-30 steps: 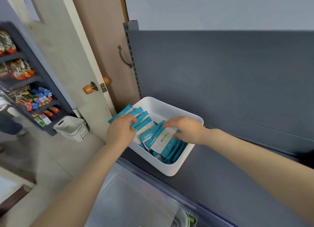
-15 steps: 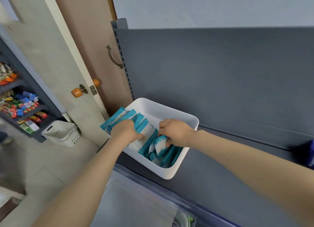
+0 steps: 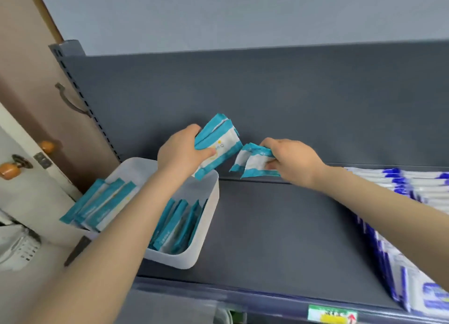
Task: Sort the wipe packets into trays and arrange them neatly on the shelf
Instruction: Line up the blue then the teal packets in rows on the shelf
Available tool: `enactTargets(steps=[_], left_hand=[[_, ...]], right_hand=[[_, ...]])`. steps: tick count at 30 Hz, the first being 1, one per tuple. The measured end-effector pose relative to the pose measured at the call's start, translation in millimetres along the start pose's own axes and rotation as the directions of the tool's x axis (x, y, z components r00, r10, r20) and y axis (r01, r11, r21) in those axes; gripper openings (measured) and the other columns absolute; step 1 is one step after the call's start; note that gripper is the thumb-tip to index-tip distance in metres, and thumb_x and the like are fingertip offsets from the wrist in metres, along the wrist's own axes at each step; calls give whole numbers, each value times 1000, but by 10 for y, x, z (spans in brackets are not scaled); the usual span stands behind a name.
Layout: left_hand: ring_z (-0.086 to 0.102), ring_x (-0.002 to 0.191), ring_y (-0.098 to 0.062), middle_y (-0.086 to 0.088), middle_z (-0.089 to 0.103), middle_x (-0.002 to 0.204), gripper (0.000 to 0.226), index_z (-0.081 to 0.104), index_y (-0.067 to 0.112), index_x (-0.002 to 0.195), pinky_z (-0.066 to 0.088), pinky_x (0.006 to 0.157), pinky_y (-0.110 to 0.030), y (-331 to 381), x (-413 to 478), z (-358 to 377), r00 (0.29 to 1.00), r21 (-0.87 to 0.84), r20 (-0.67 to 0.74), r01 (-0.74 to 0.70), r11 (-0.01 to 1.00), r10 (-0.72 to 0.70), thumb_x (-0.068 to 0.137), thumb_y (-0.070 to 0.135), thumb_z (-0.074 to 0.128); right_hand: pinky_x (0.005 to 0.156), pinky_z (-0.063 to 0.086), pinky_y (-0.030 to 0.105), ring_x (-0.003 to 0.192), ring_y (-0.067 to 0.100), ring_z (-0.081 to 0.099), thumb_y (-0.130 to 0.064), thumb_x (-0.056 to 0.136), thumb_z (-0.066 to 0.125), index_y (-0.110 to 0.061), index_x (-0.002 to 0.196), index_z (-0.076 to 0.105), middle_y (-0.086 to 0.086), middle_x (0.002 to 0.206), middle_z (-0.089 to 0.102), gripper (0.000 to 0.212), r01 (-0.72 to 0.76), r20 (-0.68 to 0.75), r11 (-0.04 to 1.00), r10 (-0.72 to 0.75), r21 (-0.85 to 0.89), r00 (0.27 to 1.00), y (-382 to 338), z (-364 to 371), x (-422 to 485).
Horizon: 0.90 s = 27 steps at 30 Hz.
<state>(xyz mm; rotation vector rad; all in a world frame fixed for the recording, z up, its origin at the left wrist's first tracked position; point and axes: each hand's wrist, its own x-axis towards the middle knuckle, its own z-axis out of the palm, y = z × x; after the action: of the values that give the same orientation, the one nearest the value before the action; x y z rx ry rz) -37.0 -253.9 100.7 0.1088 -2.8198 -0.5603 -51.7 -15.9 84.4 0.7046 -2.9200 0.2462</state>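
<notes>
Even, diffuse indoor light, source apparently overhead; shadows soft. Wide-angle bending at frame edges. Motion blur softens lower left and right edge; centre reasonably sharp. No glare.

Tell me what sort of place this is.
Probably a small shop: a grey display shelf on a slotted upright, a price label on its front edge, and blue-and-white packets stocked in rows on it.

Teal packets (image 3: 177,226) upright in white tray (image 3: 175,260), two bunches (image 3: 220,141) held above shelf (image 3: 279,226)
</notes>
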Motion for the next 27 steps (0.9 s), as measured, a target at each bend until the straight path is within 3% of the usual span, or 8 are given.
enactTargets(steps=[6, 16, 23, 27], left_hand=[[59, 80, -13, 13, 64, 88, 30, 60, 30, 96, 39, 57, -27, 641, 12, 845, 974, -88, 170, -134, 987, 148, 73, 45, 72], [63, 89, -9, 13, 69, 106, 38, 64, 34, 111, 53, 68, -29, 1517, 119, 2013, 891, -52, 384, -240, 969, 241, 76, 47, 73], [63, 88, -13, 8, 68, 103, 35, 65, 32, 107, 53, 68, -33, 1895, 285, 2409, 870, 2, 407, -305, 952, 278, 77, 50, 70], [62, 99, -16, 8, 64, 112, 46, 56, 32, 119, 50, 75, -32, 1999, 304, 2471, 839, 92, 409, -428, 899, 358, 79, 52, 68]], right_hand=[[74, 42, 33, 99, 22, 57, -31, 90, 56, -23, 117, 48, -2, 107, 62, 29, -97, 157, 991, 111, -95, 981, 626, 297, -597], [82, 41, 35, 101, 24, 56, -27, 90, 57, -23, 119, 51, 0, 112, 61, 30, 26, 179, 993, -5, -112, 984, 1154, 786, -1084], [87, 39, 37, 104, 27, 52, -26, 93, 54, -17, 125, 49, 6, 114, 58, 34, 92, 230, 993, -72, -79, 971, 1401, 850, -1181], [91, 38, 37, 105, 26, 50, -8, 84, 60, -17, 128, 44, 6, 116, 53, 47, 129, 261, 989, -108, -67, 959, 1448, 823, -1199]])
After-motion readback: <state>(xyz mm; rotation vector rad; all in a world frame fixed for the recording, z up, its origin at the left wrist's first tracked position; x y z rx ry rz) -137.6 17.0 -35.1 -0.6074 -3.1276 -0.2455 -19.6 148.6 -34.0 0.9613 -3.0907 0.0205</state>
